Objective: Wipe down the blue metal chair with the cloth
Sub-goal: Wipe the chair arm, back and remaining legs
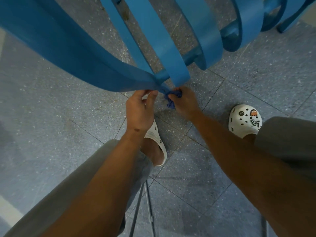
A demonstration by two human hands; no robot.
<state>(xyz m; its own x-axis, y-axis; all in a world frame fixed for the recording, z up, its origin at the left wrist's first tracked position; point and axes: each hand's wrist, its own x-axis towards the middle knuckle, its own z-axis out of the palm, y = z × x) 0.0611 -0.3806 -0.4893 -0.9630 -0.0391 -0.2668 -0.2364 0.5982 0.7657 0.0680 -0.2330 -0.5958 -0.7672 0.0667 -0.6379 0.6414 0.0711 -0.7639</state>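
I look down and I see the blue chair across the upper half of the frame. It is made of flat, painted metal bands that bend in smooth curves, and some bands meet at one corner just above the middle of the frame. The paint looks matte, with a few dirty spots on one band at the top.

My right hand is clenched around the cloth, a dark blue, crumpled piece of fabric, and presses it against that corner of the chair. Part of the cloth hangs below my fingers.

My left hand is just beside it, to the left. The fingertips are curled up and touch the lower edge of the wide band; I cannot tell if they really grip it.

Under everything is the floor, grey speckled stone tiles with thin joints. In the right of the frame I see a white rubber clog with small holes and coloured charms. A second white clog is in the middle, partly behind my left wrist. Grey trousers of soft cloth cover my legs at both lower sides.
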